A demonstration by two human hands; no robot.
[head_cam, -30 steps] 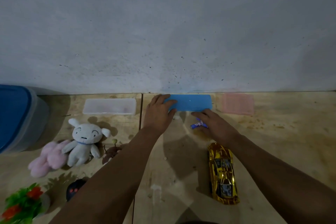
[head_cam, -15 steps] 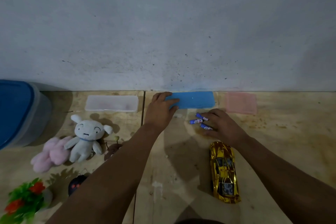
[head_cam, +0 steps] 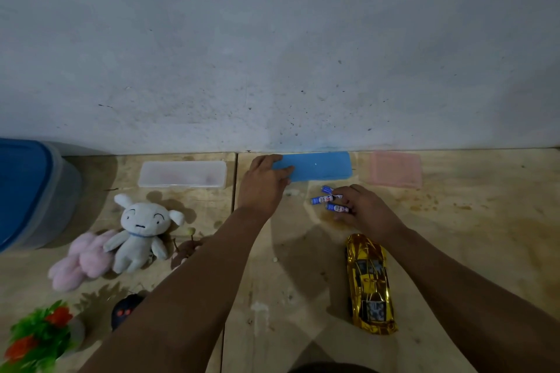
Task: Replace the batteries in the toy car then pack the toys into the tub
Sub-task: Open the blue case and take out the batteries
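A: Item, batteries: three, beside blue case; right hand pinching them. Left hand flat on case.

B: Toy car lies near. I'd gather all three together before lifting.

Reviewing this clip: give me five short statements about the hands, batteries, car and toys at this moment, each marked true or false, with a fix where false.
1. The left hand rests on the blue case. True.
2. The right hand holds three blue batteries. True.
3. The gold toy car is already inside the blue-lidded tub. False: it lies on the wooden floor, near the right forearm.
4. The white plush toy lies to the right of the car. False: it lies to its left, against a pink plush toy.
5. The clear case lies by the wall, left of the blue case. True.
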